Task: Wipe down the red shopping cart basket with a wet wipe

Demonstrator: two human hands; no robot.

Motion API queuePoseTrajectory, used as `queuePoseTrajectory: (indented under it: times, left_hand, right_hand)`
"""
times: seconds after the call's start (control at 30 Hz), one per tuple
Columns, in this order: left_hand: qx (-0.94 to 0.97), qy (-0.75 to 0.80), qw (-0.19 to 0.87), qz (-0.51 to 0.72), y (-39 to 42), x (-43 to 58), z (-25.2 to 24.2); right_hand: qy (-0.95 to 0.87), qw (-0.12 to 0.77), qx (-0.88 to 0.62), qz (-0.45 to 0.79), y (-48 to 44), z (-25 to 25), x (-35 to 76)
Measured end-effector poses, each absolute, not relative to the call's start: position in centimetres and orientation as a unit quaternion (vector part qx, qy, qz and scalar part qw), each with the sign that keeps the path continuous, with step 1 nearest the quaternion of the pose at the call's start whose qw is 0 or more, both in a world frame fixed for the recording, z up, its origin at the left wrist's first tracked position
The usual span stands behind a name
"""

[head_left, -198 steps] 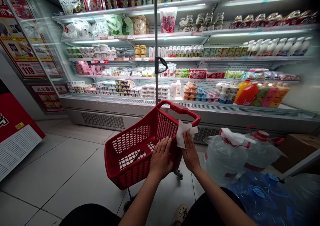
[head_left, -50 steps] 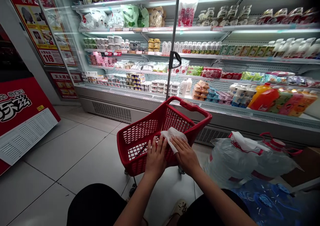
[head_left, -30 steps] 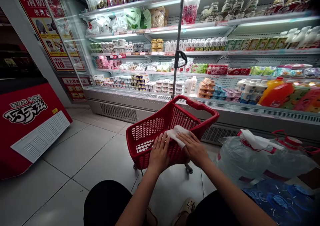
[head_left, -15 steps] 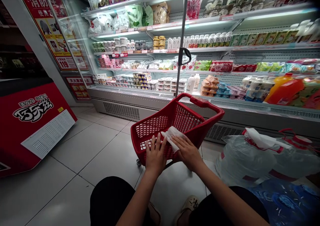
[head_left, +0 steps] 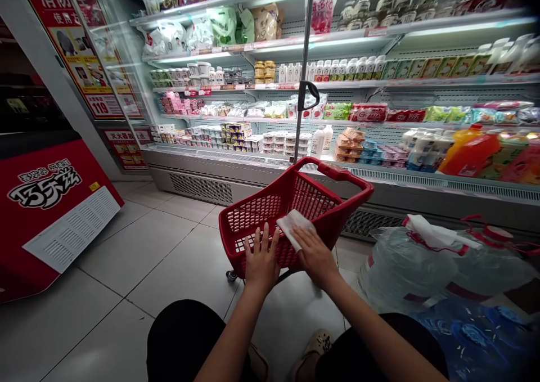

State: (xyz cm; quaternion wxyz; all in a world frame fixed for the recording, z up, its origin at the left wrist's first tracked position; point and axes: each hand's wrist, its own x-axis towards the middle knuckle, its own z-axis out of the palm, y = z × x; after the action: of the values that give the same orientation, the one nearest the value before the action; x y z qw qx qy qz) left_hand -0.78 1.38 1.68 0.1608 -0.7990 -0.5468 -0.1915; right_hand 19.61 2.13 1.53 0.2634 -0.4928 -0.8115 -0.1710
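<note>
A red plastic shopping cart with perforated sides stands on the tiled floor in front of me. My left hand lies against its near side, fingers spread over the rim, with nothing in it. To its right, my right hand presses a white cloth or wipe against the cart's near rim. The cloth sticks out past my fingertips over the basket. Inside the basket, only the red grid of walls and floor shows.
A lit refrigerated display with stocked shelves runs behind the cart. Large water bottles in plastic stand on the right, blue-toned bottles nearer. A red freezer is at the left. My knees flank the view's bottom.
The cloth looks flatter, its outline changed under my right hand, which has shifted slightly. My left hand stays on the near side. The whole view has moved a little.
</note>
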Motion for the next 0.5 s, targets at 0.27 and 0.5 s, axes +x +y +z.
queuePoseTrajectory:
  times: [0.27,0.5]
  left_hand:
    - [-0.802,-0.54,0.163,-0.196,1.1,-1.2,2.0]
    - [-0.806,-0.536,0.155,-0.197,1.5,-0.5,1.5]
  right_hand:
    - [-0.792,0.242,-0.523,-0.201,3.2,3.5,25.3]
    - [-0.773,0.255,-0.546,-0.201,3.2,2.7,25.5]
